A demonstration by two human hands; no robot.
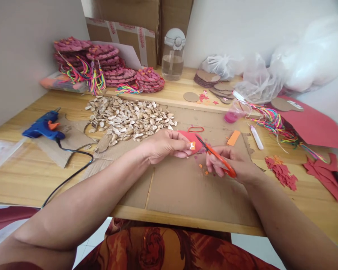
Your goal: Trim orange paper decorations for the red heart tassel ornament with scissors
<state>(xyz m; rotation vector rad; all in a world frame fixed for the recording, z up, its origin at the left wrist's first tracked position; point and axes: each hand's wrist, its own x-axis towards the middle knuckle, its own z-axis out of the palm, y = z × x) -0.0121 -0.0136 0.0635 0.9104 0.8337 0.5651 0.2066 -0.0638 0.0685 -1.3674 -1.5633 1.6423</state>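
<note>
My left hand [166,145] is closed in a pinch on a small orange paper piece [192,145], held just above a red foam shape [192,139] on the cardboard mat [183,187]. My right hand [228,165] grips orange-handled scissors [217,157], whose blades point up-left and meet the orange piece. Tiny orange snippets [203,169] lie on the cardboard under the hands.
A heap of pale seeds [129,119] lies behind my left hand. A blue glue gun [43,128] with its black cord rests at left. Stacked pink discs with coloured cords [101,65], a water bottle [173,54], cardboard discs [211,80], plastic bags, red paper scraps [281,173] and a glue stick [256,137] surround the work.
</note>
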